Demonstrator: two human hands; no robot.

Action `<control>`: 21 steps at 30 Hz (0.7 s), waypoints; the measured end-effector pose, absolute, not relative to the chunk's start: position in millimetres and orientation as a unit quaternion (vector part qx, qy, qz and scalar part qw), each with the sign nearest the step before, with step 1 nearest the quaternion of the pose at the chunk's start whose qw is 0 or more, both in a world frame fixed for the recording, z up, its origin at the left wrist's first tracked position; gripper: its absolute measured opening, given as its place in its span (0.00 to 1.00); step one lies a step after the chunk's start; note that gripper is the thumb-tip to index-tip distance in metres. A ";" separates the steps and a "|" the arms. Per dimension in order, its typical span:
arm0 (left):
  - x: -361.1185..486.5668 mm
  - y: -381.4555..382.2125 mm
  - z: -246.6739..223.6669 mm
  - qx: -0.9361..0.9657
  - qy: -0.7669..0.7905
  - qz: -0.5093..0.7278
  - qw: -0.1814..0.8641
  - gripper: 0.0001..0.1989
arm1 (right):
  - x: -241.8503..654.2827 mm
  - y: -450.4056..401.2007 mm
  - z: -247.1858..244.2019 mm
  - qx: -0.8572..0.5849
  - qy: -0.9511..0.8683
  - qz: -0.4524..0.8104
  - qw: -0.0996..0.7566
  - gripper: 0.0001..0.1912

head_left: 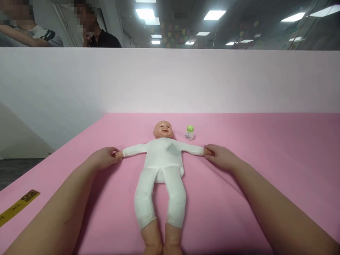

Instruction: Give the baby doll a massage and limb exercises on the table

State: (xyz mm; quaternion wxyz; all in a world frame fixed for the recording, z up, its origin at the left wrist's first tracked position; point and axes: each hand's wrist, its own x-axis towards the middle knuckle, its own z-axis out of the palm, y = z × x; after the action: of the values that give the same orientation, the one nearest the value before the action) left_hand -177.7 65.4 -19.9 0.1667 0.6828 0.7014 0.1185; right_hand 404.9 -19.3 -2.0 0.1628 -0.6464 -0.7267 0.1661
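Both forearms reach forward, palms down. The left hand (pixel 104 158) sits at ten o'clock, the right hand (pixel 221 156) at two, fingertips pinched inward.

A pink table (pixel 265 148) is seen, with a doll (pixel 162 166) laid on its back mid-table, a small bottle (pixel 189 132) beside the head, and yellow tape (pixel 18 206) at the left edge.

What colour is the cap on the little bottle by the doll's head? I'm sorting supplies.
Green, on a white bottle; the head view shows it.
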 end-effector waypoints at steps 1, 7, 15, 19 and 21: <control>-180.1 66.9 -21.5 0.680 0.704 0.122 0.167 0.25 | 405.9 -17.8 -2.6 -0.648 -0.725 0.170 0.158 0.08; -180.9 68.1 -21.6 0.649 0.724 0.178 0.151 0.28 | 413.0 -6.5 -11.0 -0.665 -0.702 0.164 0.196 0.14; -168.3 64.0 -21.3 0.570 0.647 0.385 0.329 0.30 | 418.8 -0.8 -22.5 -0.643 -0.535 0.374 0.401 0.34; -162.2 71.9 -34.0 0.478 0.576 0.494 0.443 0.32 | 414.6 6.5 -30.3 -0.554 -0.435 0.488 0.515 0.31; -159.4 74.5 -39.0 0.457 0.554 0.507 0.477 0.28 | 413.0 8.8 -32.8 -0.526 -0.408 0.527 0.529 0.25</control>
State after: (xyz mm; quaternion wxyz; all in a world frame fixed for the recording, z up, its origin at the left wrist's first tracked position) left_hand -159.4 74.5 -39.0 0.4767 0.4565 0.5541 0.5072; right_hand 413.0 8.8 -32.8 0.5290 -0.5258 -0.4078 0.5267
